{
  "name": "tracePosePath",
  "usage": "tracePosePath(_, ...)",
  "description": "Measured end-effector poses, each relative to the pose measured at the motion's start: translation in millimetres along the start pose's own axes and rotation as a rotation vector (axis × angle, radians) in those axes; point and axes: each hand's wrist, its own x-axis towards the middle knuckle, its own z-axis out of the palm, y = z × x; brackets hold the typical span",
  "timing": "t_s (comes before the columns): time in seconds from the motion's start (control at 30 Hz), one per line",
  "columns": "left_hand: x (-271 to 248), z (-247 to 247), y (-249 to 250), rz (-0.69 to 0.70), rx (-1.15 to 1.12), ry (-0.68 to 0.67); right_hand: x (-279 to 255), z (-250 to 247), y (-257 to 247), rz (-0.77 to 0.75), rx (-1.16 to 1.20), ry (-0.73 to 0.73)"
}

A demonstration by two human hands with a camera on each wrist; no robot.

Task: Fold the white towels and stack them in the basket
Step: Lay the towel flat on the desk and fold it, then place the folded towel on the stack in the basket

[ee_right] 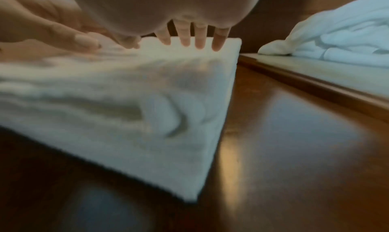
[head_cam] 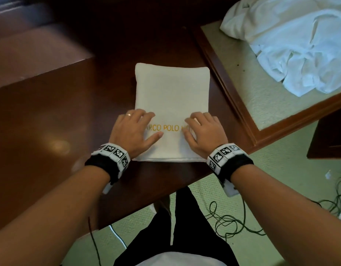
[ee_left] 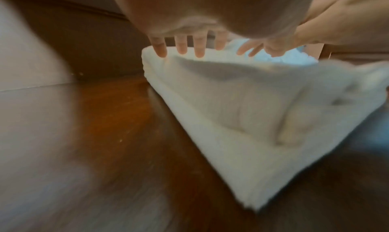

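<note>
A folded white towel [head_cam: 171, 104], thick, soft and rectangular with gold lettering stitched across it, is pressed flat on a glossy dark wooden table [head_cam: 50, 131] by the left hand [head_cam: 132, 129] and right hand [head_cam: 204, 133], fingers spread and straight. Farther off, crumpled white towels [head_cam: 292, 41] are heaped on a wood-framed surface [head_cam: 233, 77].

One folded towel [head_cam: 171, 96], centre; one heap of white linen [head_cam: 292, 41], upper right; two hands; two wristbands.
</note>
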Motion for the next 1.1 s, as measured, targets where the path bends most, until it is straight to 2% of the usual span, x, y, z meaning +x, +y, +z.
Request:
tracePosePath(0.07,13.8,9.3,6.4,0.024,0.052,-0.117,13.4,10.9,-7.0,0.065,-0.035,-0.139)
tracePosePath(0.17,12.6,26.2,-5.6,-0.055,0.065,-0.273,-1.3,32.9,5.8,0.185,-0.071,-0.36)
tracePosePath(0.23,5.5,28.5,-18.8,-0.107,0.05,-0.29,-17.5,38.1,21.9,0.226,-0.074,-0.377)
tracePosePath(0.33,9.4,17.8,-26.4,-0.131,0.074,-0.28,-19.1,28.1,36.6,0.181,-0.085,-0.352)
tracePosePath(0.43,42.0,6.3,-28.4,-0.125,0.052,-0.157,13.0,14.4,46.7,0.147,-0.062,-0.213)
tracePosePath(0.5,72.7,-0.5,-27.6,-0.072,0.082,-0.117,47.3,7.5,50.9,0.131,-0.07,-0.163)
tracePosePath(0.6,107.2,-1.8,-29.0,-0.027,0.181,-0.201,92.2,8.7,55.0,0.06,-0.139,-0.263)
tracePosePath(0.7,112.1,3.1,-42.3,-0.088,0.19,-0.317,104.3,16.0,68.0,0.062,-0.162,-0.405)
tracePosePath(0.83,94.3,2.1,-48.6,-0.256,0.1,-0.351,84.0,11.2,77.6,0.213,-0.157,-0.397)
tracePosePath(0.93,71.3,-0.4,-38.8,-0.423,0.018,-0.299,59.3,6.5,65.9,0.362,-0.124,-0.354)
tracePosePath(1.03,42.6,-1.3,-17.6,-0.509,-0.019,-0.26,31.6,5.6,42.4,0.545,0.006,-0.424)
tracePosePath(1.1,24.6,0.9,-1.8,-0.602,-0.137,-0.285,14.6,6.6,25.7,0.641,0.08,-0.462)
